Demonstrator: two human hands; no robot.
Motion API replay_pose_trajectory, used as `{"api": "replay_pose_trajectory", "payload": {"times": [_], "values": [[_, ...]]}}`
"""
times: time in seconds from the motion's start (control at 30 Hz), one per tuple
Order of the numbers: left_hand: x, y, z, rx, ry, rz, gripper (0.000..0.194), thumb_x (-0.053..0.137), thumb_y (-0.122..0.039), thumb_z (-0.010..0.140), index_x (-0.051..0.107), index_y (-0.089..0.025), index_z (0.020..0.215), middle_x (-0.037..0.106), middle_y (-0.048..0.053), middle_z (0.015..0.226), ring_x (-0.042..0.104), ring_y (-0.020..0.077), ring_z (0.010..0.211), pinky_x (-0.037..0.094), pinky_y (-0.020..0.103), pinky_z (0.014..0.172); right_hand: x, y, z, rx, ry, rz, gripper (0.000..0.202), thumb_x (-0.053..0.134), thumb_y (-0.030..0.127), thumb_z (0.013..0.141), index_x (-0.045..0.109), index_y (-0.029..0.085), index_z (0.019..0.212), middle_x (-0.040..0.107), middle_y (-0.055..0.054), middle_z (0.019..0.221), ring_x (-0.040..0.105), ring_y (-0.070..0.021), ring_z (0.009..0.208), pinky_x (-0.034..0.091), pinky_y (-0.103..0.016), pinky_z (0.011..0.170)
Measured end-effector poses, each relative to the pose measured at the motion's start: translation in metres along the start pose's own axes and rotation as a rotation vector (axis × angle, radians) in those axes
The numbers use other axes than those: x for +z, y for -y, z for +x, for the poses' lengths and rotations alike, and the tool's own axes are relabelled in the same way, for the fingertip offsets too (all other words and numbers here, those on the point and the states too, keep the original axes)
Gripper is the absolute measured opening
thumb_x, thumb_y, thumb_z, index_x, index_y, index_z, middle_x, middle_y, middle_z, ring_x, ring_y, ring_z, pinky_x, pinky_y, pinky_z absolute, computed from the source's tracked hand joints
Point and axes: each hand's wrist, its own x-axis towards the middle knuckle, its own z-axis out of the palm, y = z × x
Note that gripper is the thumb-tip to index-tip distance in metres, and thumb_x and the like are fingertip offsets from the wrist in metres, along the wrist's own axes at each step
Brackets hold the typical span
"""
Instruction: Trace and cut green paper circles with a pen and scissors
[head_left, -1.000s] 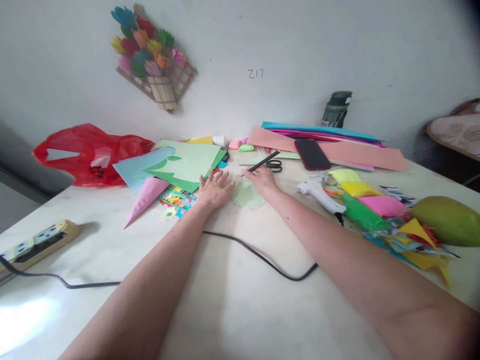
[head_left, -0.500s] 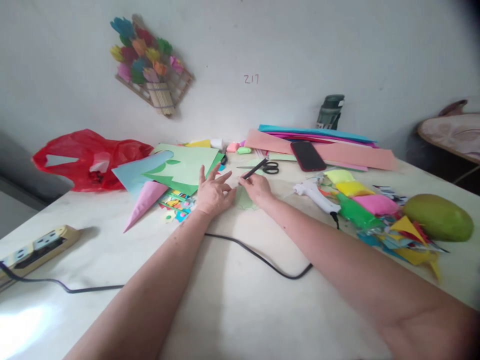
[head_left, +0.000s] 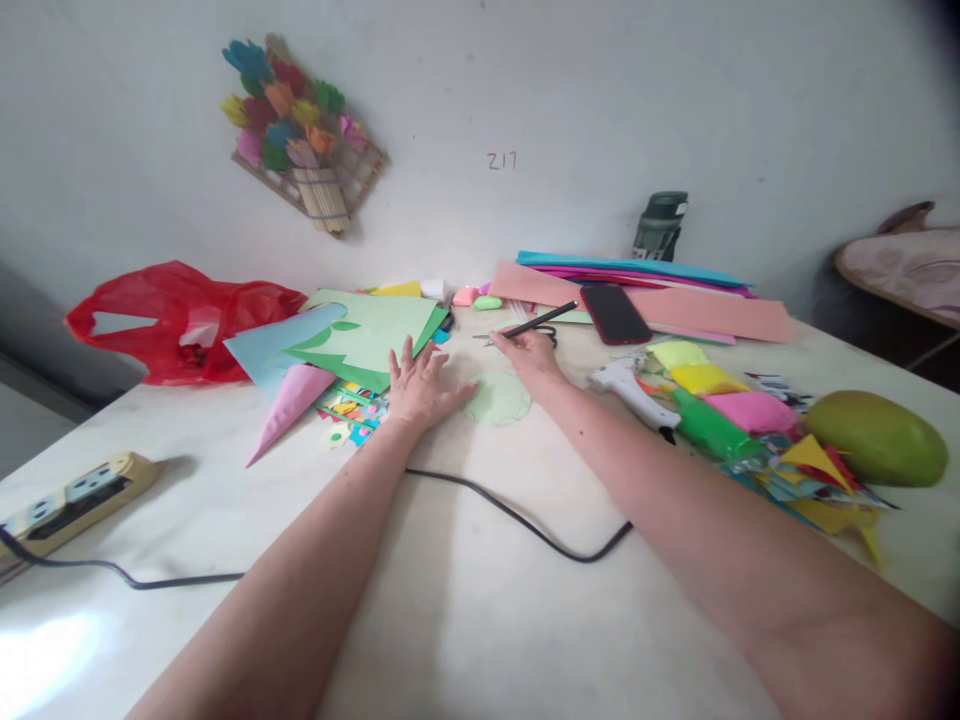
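My left hand [head_left: 425,385] lies with its fingers spread, the thumb at the left edge of a pale green round paper [head_left: 496,398]. A drawn scalloped line runs along the rim of that paper, which is flat on the table. Just beyond it, my right hand [head_left: 531,358] is closed around a dark pencil [head_left: 544,318] that slants up to the right. Behind the right hand, scissors [head_left: 550,334] are partly covered by it. Green paper sheets [head_left: 367,325] and a pink paper cone [head_left: 289,408] lie to the left of my left hand.
A white glue gun [head_left: 634,392], clay packs [head_left: 705,378] and a green mango [head_left: 876,437] sit at the right. A phone [head_left: 616,313] rests on stacked paper. A red plastic bag [head_left: 180,320] and a power strip [head_left: 82,495] are left. A black cord [head_left: 517,510] crosses the table.
My hands have moved apart, uncovering the round paper. The left fingers have spread flatter, and the pencil has shifted right and tipped lower in my right hand.
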Motion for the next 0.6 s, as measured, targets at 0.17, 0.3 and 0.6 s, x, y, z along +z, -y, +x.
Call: {"api": "replay_pose_trajectory", "payload": {"times": [0.17,0.3,0.6], "values": [[0.001,-0.002,0.002,0.020,0.190,0.088,0.083,0.030,-0.076,0.070,0.036,-0.026,0.135,0.022,0.001,0.147,-0.009,0.0302,0.135,-0.006,0.052,0.107,-0.006,-0.011,0.008,0.073,-0.023,-0.195,0.027,0.058,0.040,0.072,0.067,0.015,0.078,0.068,-0.004,0.067,0.065,-0.0170,0.067,0.048,-0.028,0.068],[-0.002,-0.005,-0.001,0.027,0.187,0.110,0.076,0.030,-0.073,0.072,0.040,-0.029,0.133,0.024,-0.001,0.146,-0.007,0.0312,0.135,-0.007,0.053,0.106,0.001,0.003,-0.007,0.186,0.068,-0.381,0.023,0.055,0.038,0.075,0.067,0.018,0.078,0.069,-0.003,0.065,0.065,-0.0165,0.066,0.048,-0.027,0.065],[-0.004,-0.004,-0.003,0.064,0.204,0.106,0.082,0.028,-0.075,0.071,0.038,-0.024,0.135,0.025,0.003,0.146,-0.007,0.0310,0.135,-0.008,0.053,0.106,0.007,0.014,-0.021,-0.044,0.128,-0.451,0.023,0.057,0.042,0.076,0.069,0.022,0.081,0.071,-0.003,0.078,0.065,-0.0176,0.082,0.048,-0.027,0.074]]}}
